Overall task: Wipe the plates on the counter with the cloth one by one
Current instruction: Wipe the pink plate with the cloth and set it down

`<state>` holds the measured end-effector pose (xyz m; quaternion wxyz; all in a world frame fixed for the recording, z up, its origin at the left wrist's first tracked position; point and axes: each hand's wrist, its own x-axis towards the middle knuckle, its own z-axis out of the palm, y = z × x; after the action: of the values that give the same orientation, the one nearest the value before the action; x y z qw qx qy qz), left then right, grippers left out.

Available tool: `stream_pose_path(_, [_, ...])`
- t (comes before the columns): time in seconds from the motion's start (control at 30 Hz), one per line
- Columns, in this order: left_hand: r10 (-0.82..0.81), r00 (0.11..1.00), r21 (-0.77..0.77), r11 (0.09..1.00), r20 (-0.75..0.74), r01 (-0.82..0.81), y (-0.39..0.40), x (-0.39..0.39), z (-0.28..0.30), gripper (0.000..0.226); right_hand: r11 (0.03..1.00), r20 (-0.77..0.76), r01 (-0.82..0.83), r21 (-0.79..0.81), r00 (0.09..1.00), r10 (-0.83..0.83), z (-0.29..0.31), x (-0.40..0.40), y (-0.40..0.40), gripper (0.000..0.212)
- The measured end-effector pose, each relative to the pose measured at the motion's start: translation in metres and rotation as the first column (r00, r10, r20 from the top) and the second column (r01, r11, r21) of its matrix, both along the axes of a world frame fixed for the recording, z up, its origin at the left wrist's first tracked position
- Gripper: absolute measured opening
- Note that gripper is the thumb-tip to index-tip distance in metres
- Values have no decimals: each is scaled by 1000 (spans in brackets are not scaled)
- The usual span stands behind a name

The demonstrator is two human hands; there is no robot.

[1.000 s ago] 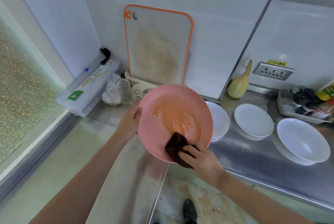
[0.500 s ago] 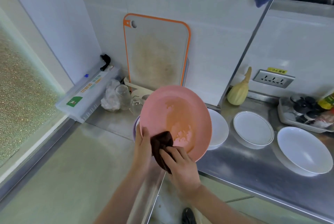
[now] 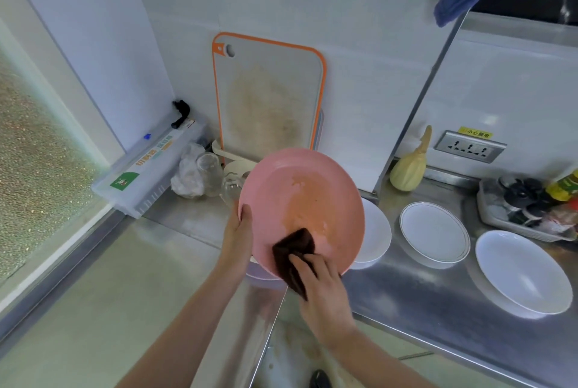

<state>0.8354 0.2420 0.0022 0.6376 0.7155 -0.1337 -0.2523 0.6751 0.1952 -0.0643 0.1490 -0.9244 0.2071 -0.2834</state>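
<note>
Right hand (image 3: 322,290) has fingers curled over a dark brown cloth (image 3: 292,258), pressing it flat on the near lower edge of the pink plate (image 3: 301,209). Left hand (image 3: 238,239) grips the plate's left rim, thumb on the face, fingers behind; plate held tilted toward the camera above the table (image 3: 416,290). An orange smear sits on the plate's middle, up and slightly right of the cloth, so the next stroke probably needs to go up and away from the right hand. Right hand is nearer the smear. Another plate or bowl lies under the pink plate, mostly hidden. Right of the pink plate: a white bowl (image 3: 373,232), partly behind it, then a rimmed white plate (image 3: 434,232), then a big white bowl (image 3: 524,272). These look not yet wiped.
</note>
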Motion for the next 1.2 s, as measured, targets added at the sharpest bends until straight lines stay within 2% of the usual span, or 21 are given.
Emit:
stream_pose_path(0.07, [25,1000,23,999,5,-25,-4,-6,-6,36,998,11,4,71,1000,-5,1,15,17,69])
stream_pose_path(0.13, [34,999,37,999,-2,-34,-4,-6,-9,34,996,45,-15,86,999,11,3,21,20,61])
stream_pose_path(0.2, [34,998,50,998,-57,-31,-1,0,-7,34,996,56,-91,-19,994,91,2,15,9,44])
stream_pose_path(0.27, [5,994,79,997,-113,4,5,11,-6,35,970,10,-173,-171,984,178,-1,0,-12,37])
stream_pose_path(0.37, [-60,989,119,990,-134,76,11,25,8,35,906,-40,-245,-346,968,246,-7,-21,-49,33])
stream_pose_path(0.5, [-175,976,85,979,-126,186,7,27,30,27,845,-90,-293,-447,955,283,0,-30,-73,32])
stream_pose_path(0.57, [-141,983,27,989,-121,146,6,25,32,28,853,-51,-257,-454,964,263,8,-25,-68,33])
stream_pose_path(0.67, [-27,998,-60,998,-55,24,7,3,24,60,885,53,-133,-445,983,174,18,-12,-54,20])
stream_pose_path(0.7, [8,1000,-84,996,-16,-9,6,-11,20,66,902,81,-91,-422,987,138,20,-5,-48,24])
stream_pose_path(0.77, [84,995,-127,989,55,-77,0,-39,11,58,938,123,-23,-347,990,69,24,9,-33,39])
stream_pose_path(0.83, [166,984,-129,979,71,-156,-5,-43,6,46,957,137,-5,-290,990,47,25,17,-21,33])
stream_pose_path(0.87, [169,982,-113,981,80,-159,-6,-37,6,45,958,131,-17,-286,990,56,22,17,-19,30])
stream_pose_path(0.97, [67,989,-86,995,134,-56,1,-12,11,46,931,38,-149,-333,985,171,10,5,-34,44])
stream_pose_path(1.0, [34,989,-70,997,146,-24,3,-2,12,47,921,23,-172,-349,981,192,5,-1,-44,40])
stream_pose_path(1.07, [-22,989,-20,999,146,25,6,17,13,47,894,3,-210,-396,973,230,4,-14,-66,16])
stream_pose_path(1.13, [-72,990,17,997,121,70,6,29,15,46,864,-33,-246,-440,966,258,8,-20,-80,23])
stream_pose_path(1.2, [-76,989,19,997,124,74,5,33,15,47,871,-40,-244,-427,967,251,10,-21,-82,15])
